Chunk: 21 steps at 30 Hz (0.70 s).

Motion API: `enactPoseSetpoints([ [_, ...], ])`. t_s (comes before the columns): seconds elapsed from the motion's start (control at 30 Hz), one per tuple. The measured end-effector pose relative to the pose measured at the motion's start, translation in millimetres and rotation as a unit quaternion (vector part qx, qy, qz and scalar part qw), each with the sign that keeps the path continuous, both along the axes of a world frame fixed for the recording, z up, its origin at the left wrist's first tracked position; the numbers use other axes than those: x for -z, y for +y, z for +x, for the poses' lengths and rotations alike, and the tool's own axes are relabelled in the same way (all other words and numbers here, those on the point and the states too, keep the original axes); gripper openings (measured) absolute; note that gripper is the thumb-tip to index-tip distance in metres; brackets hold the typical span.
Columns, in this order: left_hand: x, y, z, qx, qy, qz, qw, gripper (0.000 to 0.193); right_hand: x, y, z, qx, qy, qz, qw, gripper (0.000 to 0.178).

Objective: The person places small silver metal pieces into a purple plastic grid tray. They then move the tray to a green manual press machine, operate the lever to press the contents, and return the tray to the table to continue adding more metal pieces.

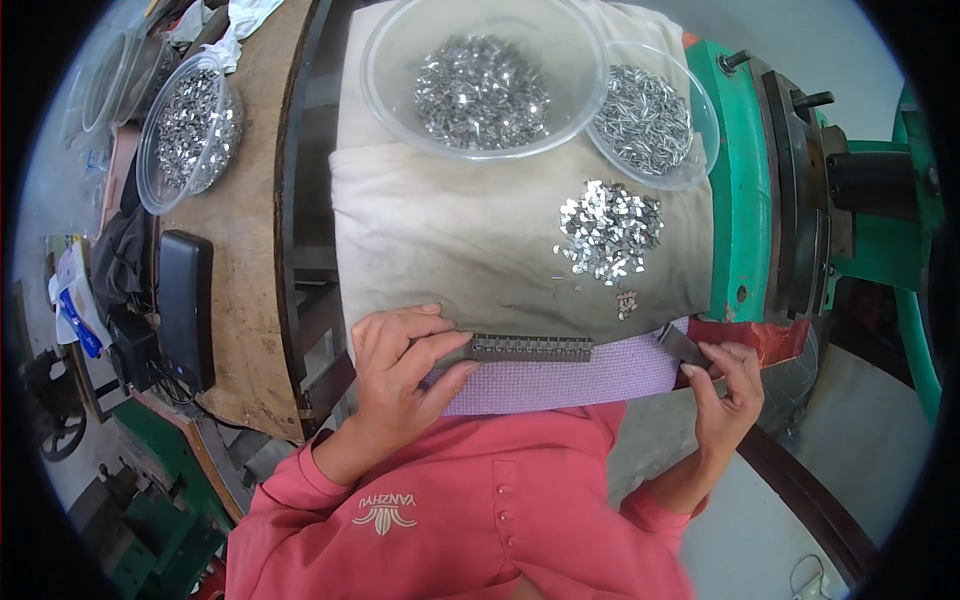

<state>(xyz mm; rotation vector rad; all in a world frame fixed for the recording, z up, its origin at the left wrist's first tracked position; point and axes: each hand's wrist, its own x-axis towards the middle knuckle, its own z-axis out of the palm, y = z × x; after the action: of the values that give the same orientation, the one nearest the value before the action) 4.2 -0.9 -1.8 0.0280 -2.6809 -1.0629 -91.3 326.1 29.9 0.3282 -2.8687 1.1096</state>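
A dark, slotted metal bar (532,348) lies lengthwise along the near edge of the cloth, by the purple textured mat (560,388). My left hand (405,365) is closed on the bar's left end, thumb below and fingers above. A row of notches runs along its upper side. To the right, my right hand (730,388) pinches a short dark metal block (682,346) between thumb and fingers, tilted over the mat's right end. Beyond it, a pile of small shiny metal pieces (608,232) is spread on the cloth, with several copper-coloured bits (626,304) nearer me.
A large clear bowl (385,105) of metal pieces and a smaller tub (706,150) of metal pins stand at the back. Green machinery (742,200) borders the right. On the left wooden bench (245,250) are another tub (150,180) and a black box (186,310).
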Motion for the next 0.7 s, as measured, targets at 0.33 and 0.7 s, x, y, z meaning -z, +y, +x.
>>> enactPoseSetpoints([
  [0.33,-3,-3,0,0.011,-0.007,0.016,1.000,0.033,-15,-71,0,-0.126,-0.015,-0.052,0.991,0.035],
  [0.7,-12,-5,-1,-0.027,-0.020,0.104,0.994,0.021,-17,-101,-1,-0.191,-0.012,-0.024,0.981,0.031],
])
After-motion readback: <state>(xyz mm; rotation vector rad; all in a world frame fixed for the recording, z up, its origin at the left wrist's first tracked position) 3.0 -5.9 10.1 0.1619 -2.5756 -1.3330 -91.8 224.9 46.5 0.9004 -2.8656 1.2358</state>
